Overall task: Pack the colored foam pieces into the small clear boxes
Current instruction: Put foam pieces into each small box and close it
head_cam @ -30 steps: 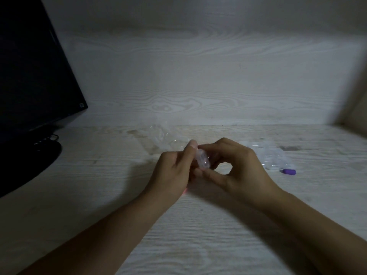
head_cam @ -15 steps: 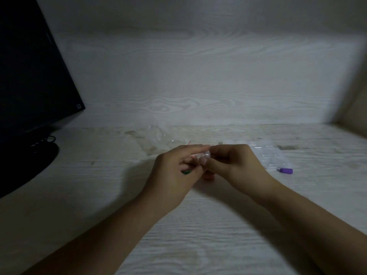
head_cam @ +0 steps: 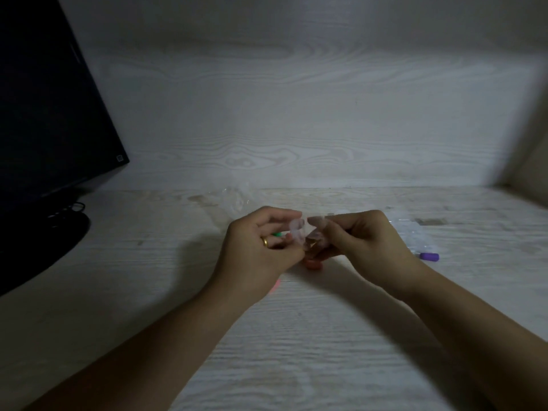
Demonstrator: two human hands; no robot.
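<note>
- Head view: half a second back the two hands met tight over one small clear box (head_cam: 297, 232); now they have drawn slightly apart, and the box shows between them, seemingly being opened for filling.
- The left hand (head_cam: 261, 250) curls its fingers (head_cam: 284, 216) round the box, with a green foam piece (head_cam: 277, 234) tucked in the palm.
- The right hand (head_cam: 363, 243) pinches the box's other side, fingers (head_cam: 318, 222) bent; what else it holds is blurred.
- An orange foam piece (head_cam: 312, 264) lies on the bench (head_cam: 296, 336) under the hands; a purple foam piece (head_cam: 429, 256) lies well right, beside clear packaging (head_cam: 412, 232).
</note>
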